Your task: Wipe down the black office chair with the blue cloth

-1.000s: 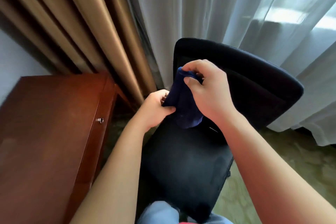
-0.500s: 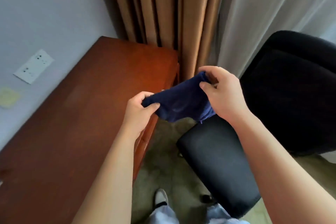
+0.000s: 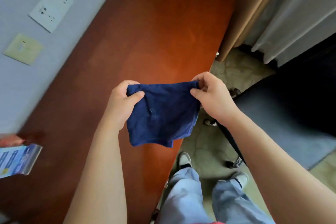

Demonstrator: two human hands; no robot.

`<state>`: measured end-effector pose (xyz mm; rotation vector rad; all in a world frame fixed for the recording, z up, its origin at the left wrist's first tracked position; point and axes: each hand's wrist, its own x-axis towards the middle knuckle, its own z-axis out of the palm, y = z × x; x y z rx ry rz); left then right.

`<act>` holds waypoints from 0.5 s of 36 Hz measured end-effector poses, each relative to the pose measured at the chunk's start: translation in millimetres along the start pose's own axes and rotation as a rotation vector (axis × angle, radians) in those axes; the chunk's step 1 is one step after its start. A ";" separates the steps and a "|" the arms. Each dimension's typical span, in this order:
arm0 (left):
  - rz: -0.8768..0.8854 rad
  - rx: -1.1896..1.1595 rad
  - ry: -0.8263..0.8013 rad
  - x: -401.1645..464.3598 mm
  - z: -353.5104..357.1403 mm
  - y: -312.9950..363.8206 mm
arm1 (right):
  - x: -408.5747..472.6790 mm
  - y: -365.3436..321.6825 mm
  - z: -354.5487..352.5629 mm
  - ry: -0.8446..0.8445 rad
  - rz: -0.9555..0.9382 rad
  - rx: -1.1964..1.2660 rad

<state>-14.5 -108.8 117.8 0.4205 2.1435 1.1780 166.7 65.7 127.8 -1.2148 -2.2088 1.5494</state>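
The blue cloth [image 3: 161, 114] hangs spread out between my two hands, above the right edge of the wooden desk. My left hand [image 3: 123, 103] pinches its upper left corner and my right hand [image 3: 212, 94] pinches its upper right corner. The black office chair [image 3: 294, 107] stands at the right, apart from the cloth; its seat and part of the backrest show, and its base with castors [image 3: 234, 163] is partly visible below my right forearm.
A reddish wooden desk [image 3: 145, 32] fills the left and centre. A blue-and-white packet [image 3: 16, 160] lies at its left edge. Wall sockets [image 3: 51, 4] sit on the grey wall. Tan and white curtains [image 3: 272, 5] hang at the upper right. My legs and shoes stand on the floor below.
The view has swung left from the chair to the desk. My hands have moved apart and drawn the bunched cloth out flat, carrying it from over the chair seat to over the desk edge.
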 end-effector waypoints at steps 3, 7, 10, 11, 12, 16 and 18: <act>-0.059 0.093 -0.002 20.1 8.4 -26.2 | 11.2 23.1 27.7 -0.035 0.115 -0.024; -0.080 0.178 0.019 41.2 23.7 -49.1 | 25.1 48.3 51.6 0.014 0.190 -0.029; -0.065 0.189 0.027 53.0 31.0 -54.9 | 35.0 58.6 59.2 0.082 0.206 -0.007; -0.053 0.190 0.032 56.7 33.0 -54.7 | 38.2 60.0 60.2 0.101 0.209 0.000; -0.038 0.188 0.040 60.2 35.4 -54.7 | 41.6 62.6 61.3 0.121 0.206 0.006; -0.014 0.176 0.058 70.7 44.2 -47.9 | 51.1 66.9 61.4 0.186 0.187 0.019; 0.000 0.170 0.044 73.6 47.4 -46.5 | 52.4 66.9 59.1 0.204 0.181 0.021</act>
